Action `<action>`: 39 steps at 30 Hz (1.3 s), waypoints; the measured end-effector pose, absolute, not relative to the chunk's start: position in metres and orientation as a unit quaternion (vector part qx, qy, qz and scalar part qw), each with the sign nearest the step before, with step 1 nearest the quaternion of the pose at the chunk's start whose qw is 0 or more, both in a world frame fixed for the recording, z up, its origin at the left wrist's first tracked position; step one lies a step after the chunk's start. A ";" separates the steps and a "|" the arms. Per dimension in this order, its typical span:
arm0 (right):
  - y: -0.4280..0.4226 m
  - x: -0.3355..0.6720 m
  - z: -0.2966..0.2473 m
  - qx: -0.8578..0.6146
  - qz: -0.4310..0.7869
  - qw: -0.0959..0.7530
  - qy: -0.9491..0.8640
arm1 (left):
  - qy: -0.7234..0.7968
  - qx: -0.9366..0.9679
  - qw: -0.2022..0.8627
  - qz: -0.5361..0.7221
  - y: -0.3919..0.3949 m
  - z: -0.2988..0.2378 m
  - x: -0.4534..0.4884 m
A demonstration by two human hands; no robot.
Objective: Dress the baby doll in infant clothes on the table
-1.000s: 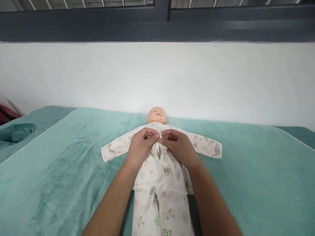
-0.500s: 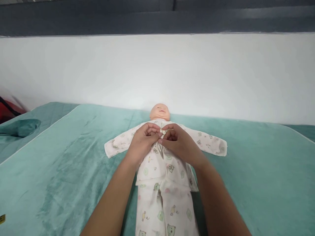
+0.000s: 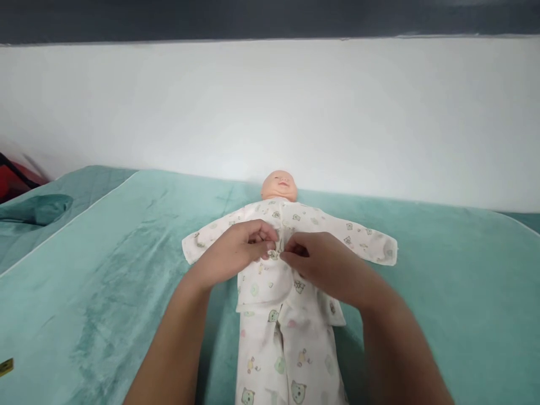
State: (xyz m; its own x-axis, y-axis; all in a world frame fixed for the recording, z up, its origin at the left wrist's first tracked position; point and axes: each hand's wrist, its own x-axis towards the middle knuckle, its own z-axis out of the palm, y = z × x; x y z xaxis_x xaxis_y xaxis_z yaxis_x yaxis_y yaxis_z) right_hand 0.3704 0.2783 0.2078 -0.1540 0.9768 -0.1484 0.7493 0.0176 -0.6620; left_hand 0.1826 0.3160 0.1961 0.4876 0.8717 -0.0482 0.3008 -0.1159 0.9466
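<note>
A baby doll (image 3: pixel 279 185) lies on its back, head away from me, sleeves spread to both sides. It wears a white printed shirt (image 3: pixel 264 287) and matching pants (image 3: pixel 261 360). At the chest, my left hand (image 3: pixel 244 244) pinches the shirt's front edge between thumb and fingers. Just to the right, my right hand (image 3: pixel 316 256) is closed on the facing front edge, its fingertips close to the left ones. Whether a button sits between my fingers is hidden. Above my hands the shirt front meets at the neck; below them it parts slightly.
Under the doll a teal plush cover (image 3: pixel 126 270) spreads over the bed. A white wall (image 3: pixel 270 107) rises right behind the doll's head. At the far left are a red object (image 3: pixel 17 180) and a rumpled fold of teal fabric (image 3: pixel 37 209). A small yellow tag (image 3: pixel 6 367) lies at the left edge.
Both hands have moved down the shirt front from near the neck to the mid chest. The button seen between my fingers earlier is out of my grasp. The view has tilted slightly downward.
</note>
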 end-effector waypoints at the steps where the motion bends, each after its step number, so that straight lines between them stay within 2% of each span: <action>1: 0.280 0.375 0.209 -0.614 0.349 0.189 -0.682 | 0.420 0.695 0.514 0.276 0.317 0.196 0.181; 6: 0.284 0.389 0.210 -0.578 0.414 0.216 -0.669 | 0.421 0.712 0.502 0.252 0.319 0.193 0.178; 10: 0.289 0.395 0.204 -0.522 0.512 0.260 -0.631 | 0.423 0.708 0.495 0.275 0.319 0.192 0.182; 17: 0.291 0.391 0.189 -0.478 0.572 0.362 -0.560 | 0.370 0.663 0.578 0.300 0.317 0.197 0.188; 24: 0.295 0.387 0.185 -0.479 0.596 0.356 -0.537 | 0.352 0.614 0.622 0.336 0.322 0.188 0.190; 32: 0.300 0.393 0.178 -0.456 0.599 0.393 -0.528 | 0.356 0.613 0.620 0.336 0.320 0.187 0.195; 39: 0.301 0.393 0.177 -0.446 0.609 0.392 -0.526 | 0.344 0.610 0.621 0.351 0.322 0.183 0.198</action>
